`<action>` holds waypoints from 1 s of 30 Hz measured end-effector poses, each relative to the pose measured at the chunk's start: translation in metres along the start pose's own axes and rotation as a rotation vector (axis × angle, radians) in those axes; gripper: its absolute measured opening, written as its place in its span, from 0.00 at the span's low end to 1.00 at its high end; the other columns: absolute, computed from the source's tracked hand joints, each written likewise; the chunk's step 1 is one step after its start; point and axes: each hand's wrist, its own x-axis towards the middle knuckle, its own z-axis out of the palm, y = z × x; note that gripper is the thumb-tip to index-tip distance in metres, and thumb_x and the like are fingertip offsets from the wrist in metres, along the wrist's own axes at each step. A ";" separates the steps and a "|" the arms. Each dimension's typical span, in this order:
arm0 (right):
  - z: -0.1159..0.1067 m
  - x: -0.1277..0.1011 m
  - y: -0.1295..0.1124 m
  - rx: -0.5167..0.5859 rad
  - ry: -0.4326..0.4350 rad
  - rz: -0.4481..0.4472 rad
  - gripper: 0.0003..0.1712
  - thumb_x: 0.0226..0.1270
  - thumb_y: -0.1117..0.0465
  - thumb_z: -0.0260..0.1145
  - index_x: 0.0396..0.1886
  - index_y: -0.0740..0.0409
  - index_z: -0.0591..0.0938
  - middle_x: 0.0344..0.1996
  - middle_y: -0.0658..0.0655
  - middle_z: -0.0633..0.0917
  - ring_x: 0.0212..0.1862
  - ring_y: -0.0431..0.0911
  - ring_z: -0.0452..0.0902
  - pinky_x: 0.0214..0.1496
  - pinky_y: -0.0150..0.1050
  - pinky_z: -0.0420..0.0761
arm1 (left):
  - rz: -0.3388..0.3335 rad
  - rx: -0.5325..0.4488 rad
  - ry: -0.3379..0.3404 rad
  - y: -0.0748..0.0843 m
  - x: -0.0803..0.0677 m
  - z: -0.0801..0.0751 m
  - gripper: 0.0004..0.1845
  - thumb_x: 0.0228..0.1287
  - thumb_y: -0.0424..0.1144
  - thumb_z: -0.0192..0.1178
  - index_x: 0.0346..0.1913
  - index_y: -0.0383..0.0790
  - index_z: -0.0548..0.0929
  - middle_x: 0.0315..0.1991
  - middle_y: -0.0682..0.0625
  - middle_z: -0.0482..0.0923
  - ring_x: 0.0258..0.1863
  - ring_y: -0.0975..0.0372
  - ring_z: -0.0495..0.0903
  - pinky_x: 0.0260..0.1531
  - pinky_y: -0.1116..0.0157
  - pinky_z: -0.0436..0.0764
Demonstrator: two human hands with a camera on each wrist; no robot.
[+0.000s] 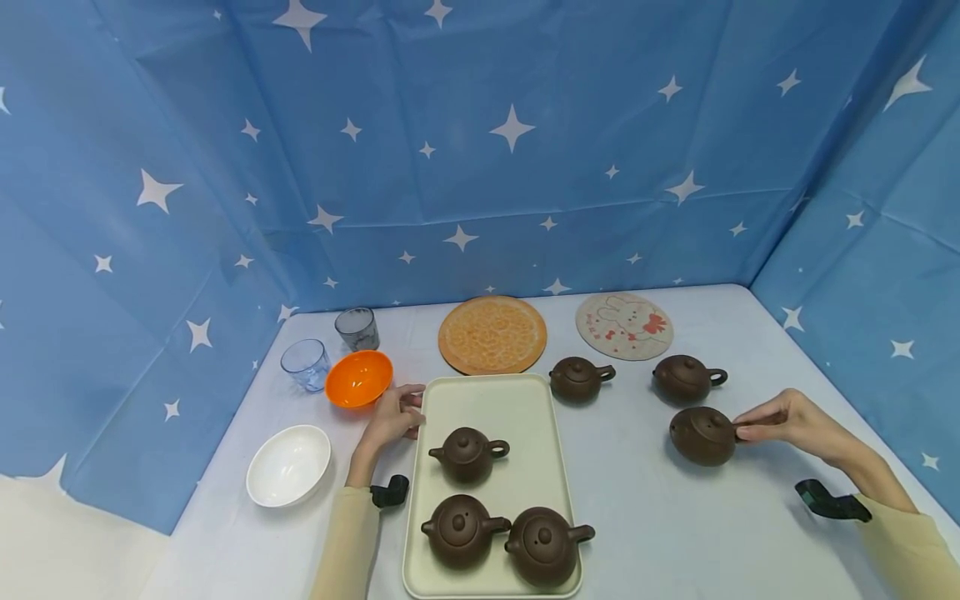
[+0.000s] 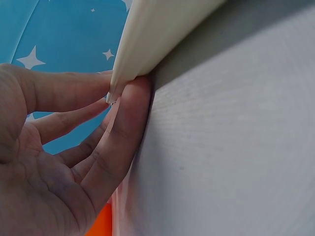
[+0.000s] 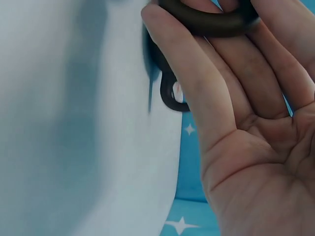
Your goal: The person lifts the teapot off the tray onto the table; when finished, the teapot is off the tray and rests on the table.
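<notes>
A cream tray [image 1: 487, 400] lies in the middle of the table with three brown teapots [image 1: 468, 454] on it. My left hand [image 1: 393, 417] is at the tray's left edge. In the left wrist view the tray rim [image 2: 147, 39] sits between the thumb and fingers [image 2: 130, 113] of that hand. Right of the tray stands another brown teapot [image 1: 702, 436]. My right hand [image 1: 750, 427] pinches its ring handle [image 3: 206, 19], which lies across my fingers [image 3: 236, 73]. Two more teapots [image 1: 577, 379] [image 1: 684, 377] stand behind it.
An orange bowl [image 1: 358, 379], a white bowl [image 1: 288, 464] and two glasses [image 1: 306, 364] [image 1: 357, 328] stand on the left. A round orange mat [image 1: 492, 334] and a rabbit coaster [image 1: 624, 325] lie at the back. Blue starry cloth walls in three sides.
</notes>
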 end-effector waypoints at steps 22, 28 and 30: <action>0.001 -0.002 0.014 -0.002 0.010 0.018 0.11 0.60 0.76 0.61 0.39 0.69 0.87 0.35 0.48 0.89 0.38 0.38 0.85 0.36 0.30 0.84 | -0.011 0.014 -0.002 -0.001 0.000 0.001 0.28 0.50 0.21 0.58 0.59 0.28 0.75 0.40 0.38 0.77 0.23 0.60 0.78 0.20 0.60 0.85; 0.001 -0.001 0.009 -0.037 0.023 0.076 0.09 0.62 0.73 0.62 0.40 0.71 0.86 0.35 0.48 0.89 0.38 0.37 0.84 0.36 0.29 0.83 | -0.010 0.021 0.010 -0.001 0.001 0.001 0.28 0.50 0.21 0.58 0.59 0.28 0.75 0.41 0.38 0.77 0.24 0.60 0.78 0.20 0.60 0.85; 0.001 0.000 0.007 -0.051 0.024 0.094 0.09 0.62 0.72 0.62 0.40 0.71 0.86 0.35 0.47 0.89 0.38 0.36 0.84 0.36 0.29 0.83 | -0.009 0.025 0.012 -0.001 0.000 0.001 0.28 0.50 0.21 0.58 0.59 0.28 0.75 0.41 0.38 0.77 0.24 0.60 0.78 0.20 0.60 0.85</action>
